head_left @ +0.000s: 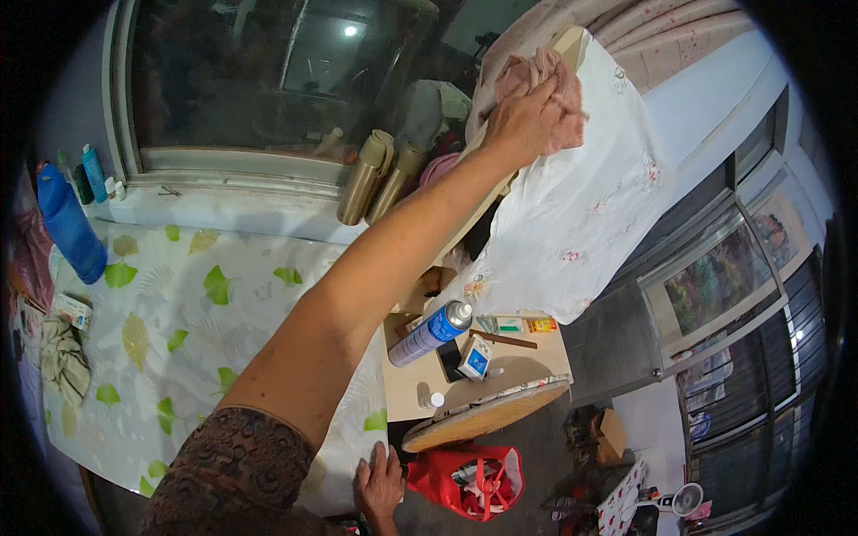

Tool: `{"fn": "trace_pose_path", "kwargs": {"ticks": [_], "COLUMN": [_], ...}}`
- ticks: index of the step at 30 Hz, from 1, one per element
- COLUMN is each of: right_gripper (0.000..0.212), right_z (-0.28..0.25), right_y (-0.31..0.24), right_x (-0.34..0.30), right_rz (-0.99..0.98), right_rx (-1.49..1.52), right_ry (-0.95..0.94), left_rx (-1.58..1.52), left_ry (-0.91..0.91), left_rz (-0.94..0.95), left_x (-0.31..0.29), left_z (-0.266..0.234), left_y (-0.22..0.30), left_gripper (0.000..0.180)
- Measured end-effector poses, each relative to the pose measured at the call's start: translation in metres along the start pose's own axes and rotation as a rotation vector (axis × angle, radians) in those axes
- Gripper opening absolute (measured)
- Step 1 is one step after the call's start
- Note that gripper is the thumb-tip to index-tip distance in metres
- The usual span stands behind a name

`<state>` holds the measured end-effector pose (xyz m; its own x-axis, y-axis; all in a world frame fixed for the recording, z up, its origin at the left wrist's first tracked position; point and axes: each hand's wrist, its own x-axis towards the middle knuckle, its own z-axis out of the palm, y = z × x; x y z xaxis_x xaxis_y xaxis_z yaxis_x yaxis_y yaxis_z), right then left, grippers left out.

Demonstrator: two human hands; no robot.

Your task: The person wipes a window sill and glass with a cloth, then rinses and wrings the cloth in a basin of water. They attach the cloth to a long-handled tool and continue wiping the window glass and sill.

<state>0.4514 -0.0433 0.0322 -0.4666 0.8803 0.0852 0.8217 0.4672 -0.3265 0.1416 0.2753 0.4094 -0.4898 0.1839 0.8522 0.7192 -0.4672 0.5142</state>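
Note:
My left arm [326, 326], in a dark lace sleeve, stretches across the view to the upper right. At its end my left hand [521, 121] is closed on a crumpled pink cloth [567, 103], pressed to the top of a tall piece of furniture. A white cover with small flowers [590, 214] drapes over that furniture, and a beige edge shows beside the cloth. Low in the view, my right hand [380, 482] lies with fingers spread at the edge of a table with a leaf-patterned tablecloth [259, 255]. It holds nothing.
Two gold flasks [365, 179] stand by the window. On a low wooden surface are a spray can [432, 333], a small white-and-blue box [475, 357] and a white cap [433, 399]. A round wooden board [487, 415] and a red bag [465, 482] are below. A blue bottle [70, 223] is far left.

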Motion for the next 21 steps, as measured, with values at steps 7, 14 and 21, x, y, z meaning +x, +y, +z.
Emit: {"fn": "trace_pose_path", "kwargs": {"ticks": [7, 14, 21], "right_gripper": [0.057, 0.058, 0.056], "right_z": [0.003, 0.002, 0.001], "right_y": [0.006, -0.007, 0.004], "right_x": [-0.001, 0.001, 0.003], "right_rz": [0.007, -0.123, -0.038], "right_rx": [0.023, 0.053, 0.063], "right_ry": [0.023, -0.027, 0.03], "left_rx": [0.149, 0.648, -0.008], "left_ry": [-0.074, -0.114, -0.111], "left_rz": [-0.001, -0.247, -0.525], "left_x": [-0.182, -0.338, -0.202], "left_z": [-0.008, -0.058, -0.009], "left_y": [-0.075, -0.222, -0.102], "left_gripper": [0.031, 0.035, 0.044]}}
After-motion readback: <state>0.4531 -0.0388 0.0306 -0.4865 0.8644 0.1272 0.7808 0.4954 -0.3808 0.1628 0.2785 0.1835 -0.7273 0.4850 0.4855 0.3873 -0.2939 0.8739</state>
